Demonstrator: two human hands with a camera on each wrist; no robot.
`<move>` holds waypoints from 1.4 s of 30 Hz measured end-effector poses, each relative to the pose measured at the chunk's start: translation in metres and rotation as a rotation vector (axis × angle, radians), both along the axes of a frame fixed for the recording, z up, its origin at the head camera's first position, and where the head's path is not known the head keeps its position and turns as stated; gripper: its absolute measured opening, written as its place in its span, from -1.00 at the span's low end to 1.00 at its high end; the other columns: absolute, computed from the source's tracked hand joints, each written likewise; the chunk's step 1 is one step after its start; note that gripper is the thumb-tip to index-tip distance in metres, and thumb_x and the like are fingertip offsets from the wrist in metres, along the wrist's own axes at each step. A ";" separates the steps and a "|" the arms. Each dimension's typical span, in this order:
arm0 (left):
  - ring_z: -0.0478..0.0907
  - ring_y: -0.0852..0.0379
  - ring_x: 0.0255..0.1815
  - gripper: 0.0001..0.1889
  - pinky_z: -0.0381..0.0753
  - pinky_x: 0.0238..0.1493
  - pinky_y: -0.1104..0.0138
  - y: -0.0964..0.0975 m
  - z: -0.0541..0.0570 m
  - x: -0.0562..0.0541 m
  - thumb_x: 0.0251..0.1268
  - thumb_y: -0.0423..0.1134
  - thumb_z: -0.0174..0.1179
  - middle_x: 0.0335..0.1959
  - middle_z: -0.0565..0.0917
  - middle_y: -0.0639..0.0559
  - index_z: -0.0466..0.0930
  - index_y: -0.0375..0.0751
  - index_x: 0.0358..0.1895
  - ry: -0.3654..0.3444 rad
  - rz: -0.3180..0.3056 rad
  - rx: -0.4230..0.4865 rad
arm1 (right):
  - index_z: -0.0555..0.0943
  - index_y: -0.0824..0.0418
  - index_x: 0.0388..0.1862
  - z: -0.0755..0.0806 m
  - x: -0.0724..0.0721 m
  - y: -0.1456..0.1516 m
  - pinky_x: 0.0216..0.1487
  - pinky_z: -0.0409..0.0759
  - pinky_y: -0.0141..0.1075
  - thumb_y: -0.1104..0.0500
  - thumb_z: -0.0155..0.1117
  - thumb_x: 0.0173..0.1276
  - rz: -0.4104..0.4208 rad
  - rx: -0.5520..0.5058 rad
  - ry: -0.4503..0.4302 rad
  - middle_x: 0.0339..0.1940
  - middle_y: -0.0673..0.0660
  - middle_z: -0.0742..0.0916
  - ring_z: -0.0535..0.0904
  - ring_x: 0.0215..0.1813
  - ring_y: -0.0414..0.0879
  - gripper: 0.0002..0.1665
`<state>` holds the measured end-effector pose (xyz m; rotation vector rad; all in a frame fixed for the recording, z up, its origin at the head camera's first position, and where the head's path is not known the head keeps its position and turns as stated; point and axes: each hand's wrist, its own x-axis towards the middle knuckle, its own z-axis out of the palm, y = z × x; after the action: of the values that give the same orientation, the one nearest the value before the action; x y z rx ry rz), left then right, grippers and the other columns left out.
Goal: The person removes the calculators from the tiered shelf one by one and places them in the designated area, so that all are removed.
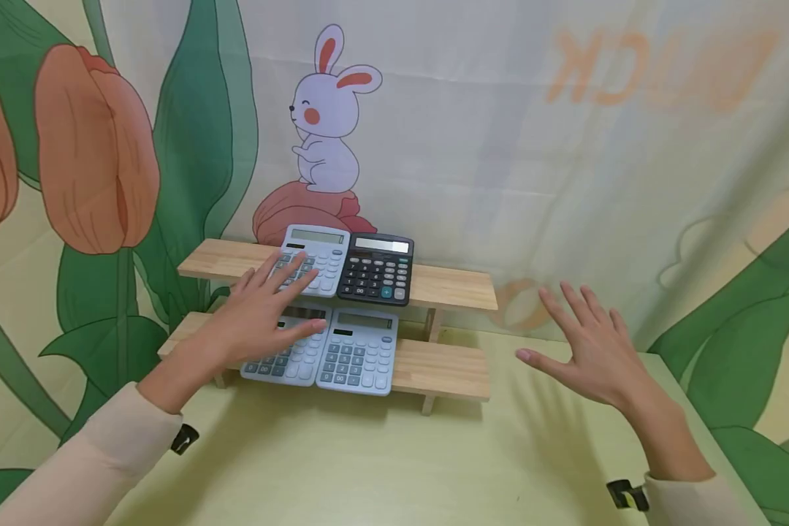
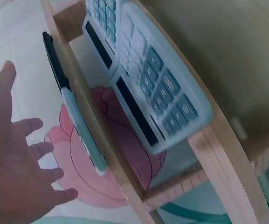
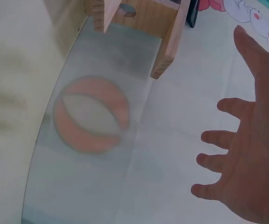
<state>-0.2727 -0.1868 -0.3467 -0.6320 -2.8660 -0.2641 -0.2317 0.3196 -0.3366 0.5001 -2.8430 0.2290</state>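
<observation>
Two calculators lean side by side on the upper step of a wooden stand [image 1: 456, 286]: a light blue one [image 1: 329, 272] at left and a black one [image 1: 376, 270] at right. On the lower step stand two more light blue calculators, the left one [image 1: 288, 369] partly hidden and the right one [image 1: 357, 352] in plain sight. My left hand [image 1: 256, 314] hovers in front of the left calculators, fingers spread, holding nothing; the left wrist view shows that hand [image 2: 17, 154] apart from the stand. Off to the stand's right, my right hand [image 1: 595, 358] hangs in the air, fingers spread.
The stand sits on a pale yellow-green table [image 1: 342, 467], whose right edge runs near my right forearm. Behind it hangs a curtain [image 1: 460, 146] printed with a rabbit, tulips and leaves. Small black clips [image 1: 627, 495] show at both sleeves.
</observation>
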 end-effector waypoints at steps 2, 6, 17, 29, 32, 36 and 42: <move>-0.40 -0.25 0.76 0.01 -0.26 0.58 -0.40 -0.008 0.001 0.001 0.41 0.53 0.05 0.79 -0.13 -0.05 0.06 0.07 0.75 0.007 -0.013 0.019 | 0.00 0.01 0.80 0.003 0.002 -0.001 0.46 -0.13 0.59 -0.50 0.31 0.37 0.004 -0.002 0.002 0.77 0.32 0.05 -0.16 0.73 0.41 0.27; -0.32 -0.25 0.77 -0.03 -0.19 0.58 -0.40 -0.026 0.002 0.004 0.42 0.47 0.13 0.79 -0.09 -0.02 0.09 0.10 0.74 0.032 -0.031 0.058 | -0.02 -0.02 0.81 0.008 0.006 -0.011 0.49 -0.13 0.55 -0.50 0.29 0.38 0.026 -0.013 -0.001 0.78 0.29 0.05 -0.19 0.75 0.36 0.25; 0.06 -0.39 0.67 -0.06 0.18 0.45 -0.43 -0.084 -0.010 0.028 0.42 0.28 0.32 0.68 0.22 -0.21 0.18 -0.06 0.70 -0.009 -0.047 0.167 | -0.04 -0.18 0.80 0.005 0.004 -0.078 0.50 0.24 0.38 -0.31 0.38 0.46 0.209 -0.357 -0.057 0.75 0.02 0.21 0.14 0.71 0.18 0.14; 0.28 -0.51 0.50 -0.19 0.30 0.36 -0.41 -0.127 -0.074 0.023 0.42 0.08 0.41 0.52 0.41 -0.38 0.39 -0.31 0.56 -0.005 -0.068 0.170 | 0.46 0.22 0.51 -0.024 -0.043 -0.153 0.39 0.54 0.09 -0.19 0.21 0.64 0.221 -1.022 -0.362 0.32 0.22 0.70 0.60 0.36 0.09 -0.31; 0.29 -0.54 0.48 -0.20 0.33 0.32 -0.43 -0.130 -0.085 0.018 0.41 0.08 0.41 0.49 0.44 -0.40 0.42 -0.33 0.53 0.012 -0.072 0.127 | 0.54 0.28 0.39 -0.035 -0.051 -0.164 0.30 0.63 0.04 -0.17 0.21 0.65 0.172 -1.114 -0.390 0.21 0.26 0.74 0.66 0.29 0.14 -0.37; 0.31 -0.50 0.48 -0.22 0.40 0.25 -0.43 -0.132 -0.096 0.012 0.39 0.09 0.42 0.48 0.45 -0.38 0.45 -0.32 0.51 0.034 -0.076 0.099 | 0.62 0.32 0.24 -0.046 -0.058 -0.175 0.24 0.68 -0.01 -0.15 0.23 0.63 0.082 -1.201 -0.405 0.11 0.34 0.77 0.71 0.21 0.21 -0.44; 0.31 -0.46 0.49 -0.28 0.41 0.23 -0.44 -0.130 -0.101 0.007 0.36 0.05 0.45 0.49 0.46 -0.35 0.52 -0.27 0.47 0.032 -0.074 0.083 | 0.63 0.42 0.18 -0.052 -0.064 -0.191 0.27 0.65 0.05 -0.04 0.22 0.66 0.030 -1.308 -0.496 0.11 0.45 0.76 0.75 0.15 0.27 -0.48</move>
<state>-0.2653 -0.3168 -0.4475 -0.7207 -2.7884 -0.3785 -0.2955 0.1289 -0.3882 0.1695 -2.3134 2.1967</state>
